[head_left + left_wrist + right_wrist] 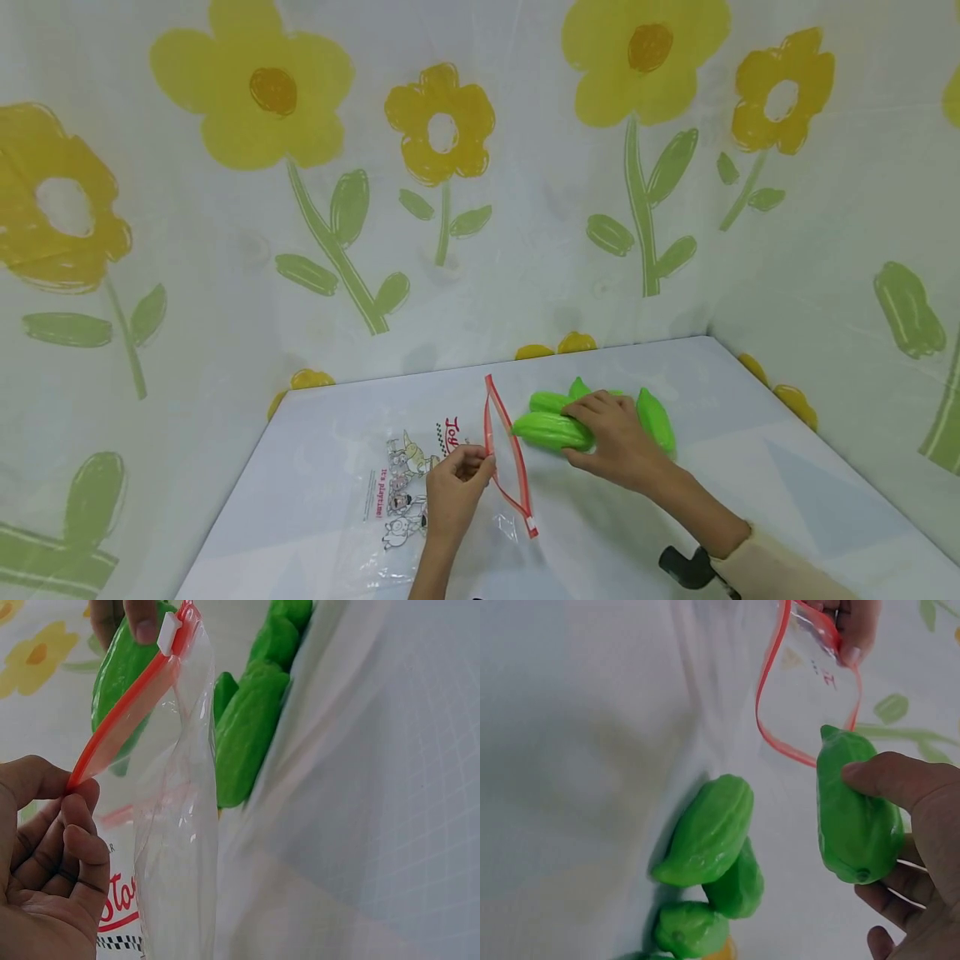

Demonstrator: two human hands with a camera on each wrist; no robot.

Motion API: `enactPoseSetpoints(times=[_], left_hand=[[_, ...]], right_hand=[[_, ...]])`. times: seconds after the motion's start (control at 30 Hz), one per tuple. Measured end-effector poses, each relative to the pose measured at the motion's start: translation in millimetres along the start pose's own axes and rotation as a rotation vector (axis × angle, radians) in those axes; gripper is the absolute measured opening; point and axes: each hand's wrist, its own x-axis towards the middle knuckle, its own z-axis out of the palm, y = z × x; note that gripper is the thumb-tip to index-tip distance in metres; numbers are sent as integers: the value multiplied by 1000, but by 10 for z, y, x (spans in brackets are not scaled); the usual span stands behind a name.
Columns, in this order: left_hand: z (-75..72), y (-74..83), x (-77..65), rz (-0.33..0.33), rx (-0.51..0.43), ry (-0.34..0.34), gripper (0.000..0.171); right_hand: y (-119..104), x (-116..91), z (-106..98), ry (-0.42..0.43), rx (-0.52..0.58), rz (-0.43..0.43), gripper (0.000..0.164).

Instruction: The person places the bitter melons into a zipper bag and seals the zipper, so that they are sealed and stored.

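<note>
A clear plastic slider bag (352,546), printed with cartoon figures and red lettering, lies on the table with its red zip edge (521,467) raised and its mouth spread apart. My left hand (455,492) pinches one side of that edge between thumb and fingers. In my right hand (618,437) is a green ridged gourd (859,814), gripped by thumb and fingers, its pointed tip facing the bag's mouth. The white slider (169,634) sits at one end of the zip. Several similar green gourds (656,422) lie behind and beside my right hand, partly hidden by it.
The white tabletop (750,500) meets a pale curtain (510,283) printed with yellow flowers at the back and sides. A black curved piece (686,568) shows near the right wrist, beside a cream sleeve (780,571).
</note>
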Motion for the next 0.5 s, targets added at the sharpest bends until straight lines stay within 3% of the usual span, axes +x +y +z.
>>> enactPoseSetpoints(times=[0.5], left_hand=[[-8, 17, 5, 9, 3, 7, 11]], right_hand=[[-176, 123, 233, -20, 30, -17, 51]])
